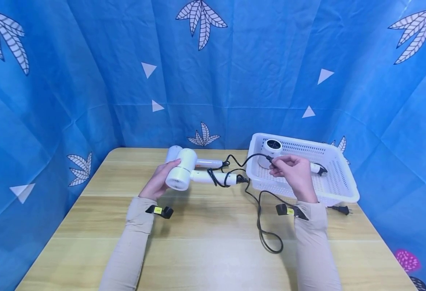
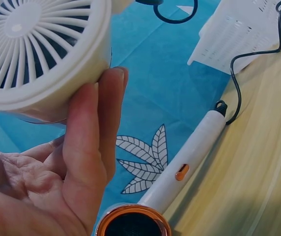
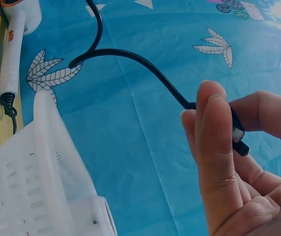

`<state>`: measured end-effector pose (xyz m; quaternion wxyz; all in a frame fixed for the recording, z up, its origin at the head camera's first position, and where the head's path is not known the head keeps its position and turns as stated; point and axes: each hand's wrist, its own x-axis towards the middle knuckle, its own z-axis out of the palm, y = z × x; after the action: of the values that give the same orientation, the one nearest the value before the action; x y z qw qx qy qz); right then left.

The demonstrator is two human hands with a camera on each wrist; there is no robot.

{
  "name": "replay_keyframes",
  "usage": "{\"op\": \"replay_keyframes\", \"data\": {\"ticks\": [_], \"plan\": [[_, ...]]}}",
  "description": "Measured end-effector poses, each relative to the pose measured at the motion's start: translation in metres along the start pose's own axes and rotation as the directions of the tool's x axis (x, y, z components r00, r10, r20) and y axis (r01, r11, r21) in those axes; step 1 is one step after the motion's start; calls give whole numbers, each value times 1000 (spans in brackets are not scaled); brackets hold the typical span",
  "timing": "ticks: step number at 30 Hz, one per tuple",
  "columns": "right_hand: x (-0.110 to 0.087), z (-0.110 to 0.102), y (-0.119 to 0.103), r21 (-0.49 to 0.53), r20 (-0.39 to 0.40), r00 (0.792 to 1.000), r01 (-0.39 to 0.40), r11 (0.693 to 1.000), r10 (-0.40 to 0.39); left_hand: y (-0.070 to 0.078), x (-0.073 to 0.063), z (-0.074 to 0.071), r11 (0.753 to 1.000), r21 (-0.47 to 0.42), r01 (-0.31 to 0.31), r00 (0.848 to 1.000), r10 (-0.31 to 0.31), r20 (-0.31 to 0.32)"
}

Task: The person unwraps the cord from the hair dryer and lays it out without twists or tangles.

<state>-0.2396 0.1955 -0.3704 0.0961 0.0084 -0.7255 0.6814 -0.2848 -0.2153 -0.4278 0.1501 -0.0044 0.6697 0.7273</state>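
My left hand (image 1: 157, 181) grips a white hair dryer (image 1: 186, 159) by its barrel, held above the table with the handle pointing right. In the left wrist view, its slatted grille (image 2: 20, 29) is close, with fingers curled along its side. A black cord is wound loosely around the handle. Over the basket's left part, my right hand (image 1: 296, 173) pinches the plug end (image 3: 239, 146) of a black cord (image 3: 150, 71) between thumb and fingers. Behind the held dryer, a second white hair dryer (image 2: 189, 157) with an orange switch lies on the table.
A white perforated basket (image 1: 349, 184) stands at the back right, with another white hair dryer (image 1: 263, 161) inside. A looped black cord (image 1: 259, 220) lies before it. A black plug (image 1: 341, 209) rests by its front right corner. Blue patterned curtain (image 1: 271, 60) surrounds the wooden table (image 1: 213, 250).
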Motion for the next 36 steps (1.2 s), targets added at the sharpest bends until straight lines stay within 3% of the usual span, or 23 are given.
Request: {"op": "replay_keyframes", "data": {"ticks": [14, 36], "plan": [[-5, -1, -6, 96, -41, 997, 64, 993, -60, -3, 1, 0, 1000, 15, -2, 999, 1, 32], [-21, 0, -29, 193, -25, 988, 155, 969, -153, -6, 3, 4, 997, 68, 41, 999, -41, -6]]}}
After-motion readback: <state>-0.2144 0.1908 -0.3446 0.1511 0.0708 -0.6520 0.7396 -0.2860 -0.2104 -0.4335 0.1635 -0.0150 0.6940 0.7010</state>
